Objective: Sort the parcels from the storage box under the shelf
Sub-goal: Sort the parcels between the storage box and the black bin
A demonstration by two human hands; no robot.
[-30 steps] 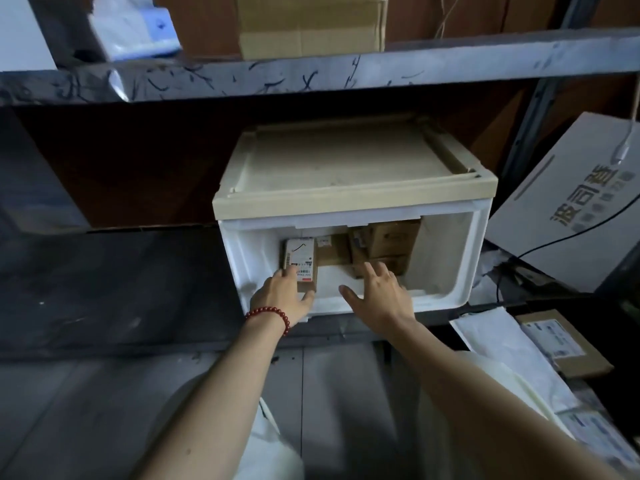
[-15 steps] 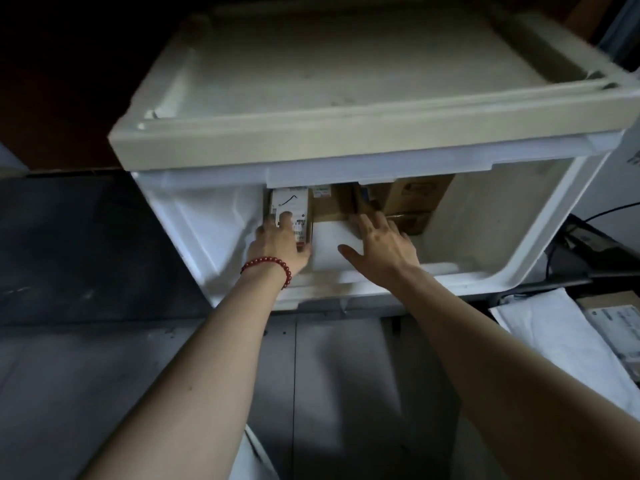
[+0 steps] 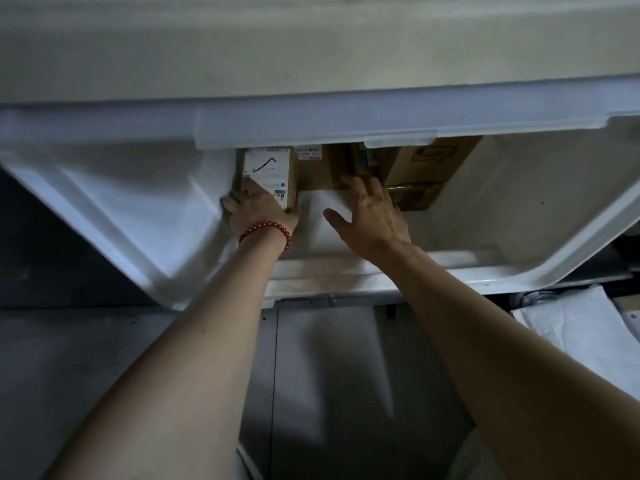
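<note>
A white plastic storage box (image 3: 145, 216) with a beige lid fills most of the head view, its front open. Inside at the back stand several brown cardboard parcels. My left hand (image 3: 258, 211), with a red bead bracelet at the wrist, grips the small parcel with a white label (image 3: 268, 171) at its lower end. My right hand (image 3: 369, 211) reaches in beside it, fingers spread, fingertips touching the lower edge of the flat brown parcel (image 3: 317, 174). Further right sits a bigger carton (image 3: 429, 161) on top of another brown parcel (image 3: 414, 197).
The box's beige lid (image 3: 311, 46) overhangs the opening and hides the tops of the parcels. The grey floor (image 3: 104, 358) lies below. A white padded mailer (image 3: 585, 327) lies on the floor at the right edge.
My head has moved closer, so the box looms larger. Both hands have reached deeper inside; the left now closes round the labelled parcel and the right has reached the flat brown one.
</note>
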